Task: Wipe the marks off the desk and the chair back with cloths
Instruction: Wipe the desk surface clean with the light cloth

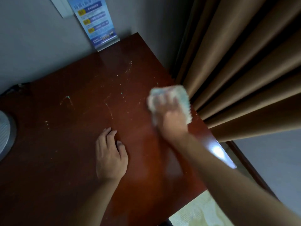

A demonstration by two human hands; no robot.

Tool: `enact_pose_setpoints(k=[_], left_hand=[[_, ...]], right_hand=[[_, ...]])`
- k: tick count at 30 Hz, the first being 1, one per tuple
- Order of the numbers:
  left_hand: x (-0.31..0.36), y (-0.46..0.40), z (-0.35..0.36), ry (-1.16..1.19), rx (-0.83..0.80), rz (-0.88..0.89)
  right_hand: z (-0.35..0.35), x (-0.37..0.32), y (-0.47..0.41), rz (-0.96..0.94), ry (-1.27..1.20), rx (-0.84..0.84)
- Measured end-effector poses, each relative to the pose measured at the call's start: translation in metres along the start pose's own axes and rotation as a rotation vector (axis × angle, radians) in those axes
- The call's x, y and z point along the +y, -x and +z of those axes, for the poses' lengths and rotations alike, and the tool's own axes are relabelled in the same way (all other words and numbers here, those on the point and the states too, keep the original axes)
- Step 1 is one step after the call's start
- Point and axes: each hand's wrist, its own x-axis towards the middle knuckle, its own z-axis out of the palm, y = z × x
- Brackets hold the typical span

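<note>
A dark red-brown wooden desk [68, 154] fills the view. Pale and greenish marks [109, 106] streak its middle and far part. My right hand [172, 118] presses a light crumpled cloth [182, 97] onto the desk near its right edge; hand and cloth are motion-blurred. My left hand [110, 155] rests flat on the desk in front of me, fingers relaxed, holding nothing. No chair is in view.
A blue printed sign in a clear stand [96, 22] stands at the desk's far edge against the grey wall. Brown curtains [244, 62] hang close along the right edge. A round grey-white object [6, 132] sits at the left edge. Pale floor [202, 212] shows below.
</note>
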Motion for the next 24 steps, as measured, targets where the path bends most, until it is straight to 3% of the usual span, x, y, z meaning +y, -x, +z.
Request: enact_pose_setpoints(k=[3, 5, 9, 12, 16, 18, 20, 24], left_hand=[[-0.001, 0.000, 0.002, 0.007, 0.027, 0.025], [0.001, 0.000, 0.001, 0.012, 0.033, 0.027], [0.001, -0.001, 0.001, 0.008, 0.004, -0.002], [0.003, -0.001, -0.001, -0.002, -0.007, -0.002], [0.004, -0.001, -0.003, -0.018, 0.007, 0.033], [0.003, 0.000, -0.003, -0.012, -0.001, 0.036], [0.005, 0.000, -0.005, -0.006, -0.016, 0.009], [0.005, 0.001, -0.004, -0.004, -0.031, 0.007]], right_hand=[[0.018, -0.052, 0.056, -0.379, -0.017, -0.023], [0.016, -0.035, 0.052, -0.405, 0.022, -0.003], [-0.002, 0.044, 0.018, 0.062, -0.012, 0.075], [-0.003, 0.034, 0.022, 0.184, -0.033, 0.051], [0.017, -0.051, 0.083, -0.209, -0.044, 0.002], [0.013, -0.051, 0.094, -0.285, -0.043, -0.071], [0.009, -0.017, 0.081, -0.194, 0.010, 0.009], [-0.004, 0.058, 0.062, 0.229, -0.072, 0.075]])
